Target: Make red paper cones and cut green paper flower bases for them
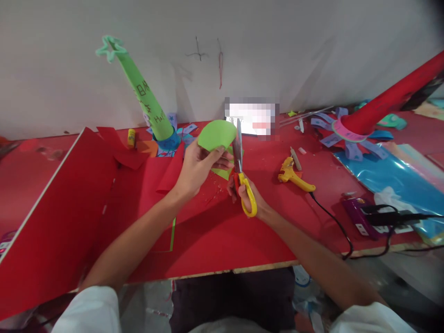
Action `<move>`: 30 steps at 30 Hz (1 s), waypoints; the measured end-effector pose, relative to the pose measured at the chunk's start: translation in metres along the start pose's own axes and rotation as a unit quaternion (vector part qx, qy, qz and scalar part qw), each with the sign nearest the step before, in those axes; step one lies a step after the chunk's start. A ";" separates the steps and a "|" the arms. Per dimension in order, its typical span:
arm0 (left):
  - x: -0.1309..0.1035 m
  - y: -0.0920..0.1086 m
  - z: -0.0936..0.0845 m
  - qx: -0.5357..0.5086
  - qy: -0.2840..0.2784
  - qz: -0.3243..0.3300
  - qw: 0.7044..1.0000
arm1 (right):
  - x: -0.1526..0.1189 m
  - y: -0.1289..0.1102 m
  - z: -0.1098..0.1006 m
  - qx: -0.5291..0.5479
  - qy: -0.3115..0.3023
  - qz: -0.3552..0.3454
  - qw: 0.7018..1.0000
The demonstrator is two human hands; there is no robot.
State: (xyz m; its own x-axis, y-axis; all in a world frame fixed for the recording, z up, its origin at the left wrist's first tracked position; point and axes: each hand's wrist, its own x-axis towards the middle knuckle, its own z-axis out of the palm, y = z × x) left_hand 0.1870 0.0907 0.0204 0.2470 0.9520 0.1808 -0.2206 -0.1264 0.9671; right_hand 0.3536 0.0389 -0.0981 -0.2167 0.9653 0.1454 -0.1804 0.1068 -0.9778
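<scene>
My left hand [199, 166] pinches a rounded piece of light green paper [217, 134] by its lower edge, held up over the red table. In my right hand [251, 196] is a pair of scissors [239, 162] with yellow and red handles, its blades pointing up. The blades stand at the right edge of the green paper; whether they touch it I cannot tell. Beneath my hands lie green paper scraps [222, 173] on the table.
A green paper cone [147, 95] stands back left, a red cone [388, 95] back right. A yellow glue gun [294, 175] with a black cord lies right, near a purple box [362, 217]. A red board [52, 222] stands tilted at left. A glue stick [131, 138] stands behind it.
</scene>
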 end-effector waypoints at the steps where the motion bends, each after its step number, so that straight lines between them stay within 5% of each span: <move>1: -0.002 -0.002 0.002 -0.006 -0.004 -0.007 1.000 | 0.000 -0.002 0.000 -0.001 0.001 -0.002 1.000; 30: -0.001 -0.003 0.002 -0.005 0.013 -0.007 1.000 | -0.002 -0.008 -0.012 -0.070 0.022 0.000 0.997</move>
State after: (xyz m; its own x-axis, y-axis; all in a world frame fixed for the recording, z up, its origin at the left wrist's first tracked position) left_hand 0.1891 0.0900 0.0178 0.2263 0.9605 0.1618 -0.2269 -0.1095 0.9677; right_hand 0.3673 0.0391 -0.0925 -0.1732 0.9746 0.1416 -0.0441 0.1360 -0.9897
